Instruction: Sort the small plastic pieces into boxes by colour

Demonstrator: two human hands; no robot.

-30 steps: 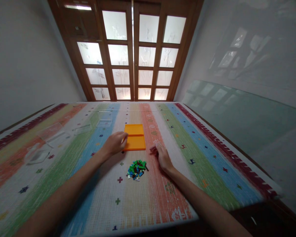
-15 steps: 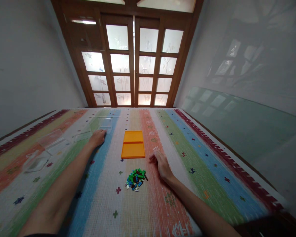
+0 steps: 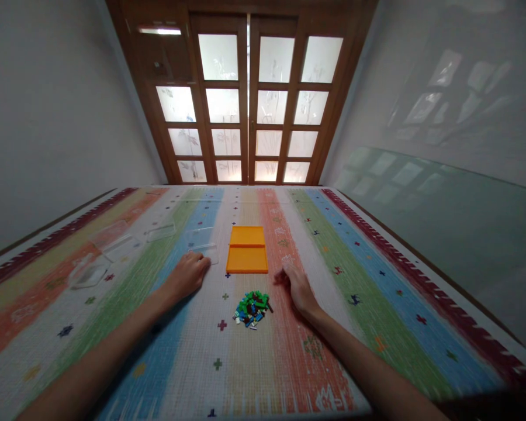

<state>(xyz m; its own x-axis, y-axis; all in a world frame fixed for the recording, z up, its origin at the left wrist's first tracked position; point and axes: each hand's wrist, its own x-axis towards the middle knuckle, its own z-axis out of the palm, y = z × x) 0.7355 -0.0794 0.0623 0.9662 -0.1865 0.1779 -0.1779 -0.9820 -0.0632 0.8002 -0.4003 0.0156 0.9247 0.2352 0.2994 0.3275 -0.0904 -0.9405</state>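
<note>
Centrally, on a table [image 3: 188, 374] dressed in a cloth [image 3: 377, 316] of orange, green, blue, white and cream stripes with maroon borders, we record the following. Item: one orange tray [image 3: 248, 260], lying flat in two joined panels, the dividing ridge running crosswise. Item: one pile of small bricks [image 3: 251, 307], green, blue, dark brown and pale pieces heaped together, set on the near side of the tray and apart from it; single pieces are too small for us to count. Item: one clear plastic case [image 3: 210, 253], just left of the tray, its far part faint against the cloth. We enter the left hand [image 3: 190, 275] at the near left corner of this case, palm down, fingers closed on the edge. We enter the right hand [image 3: 298, 286] just beside the near right corner of the tray, right of the pile, fingers half curled and parted, resting low over the orange stripe. Farther left we list three more transparent pieces: a hinged clear box [image 3: 121, 247], a clear container [image 3: 89, 275] nearer to us, and a flat clear piece [image 3: 161, 232] beyond. Behind the table we note wooden doors [image 3: 245, 140] with frosted panes; along the right, a glossy pale green panel [image 3: 442, 204].
</note>
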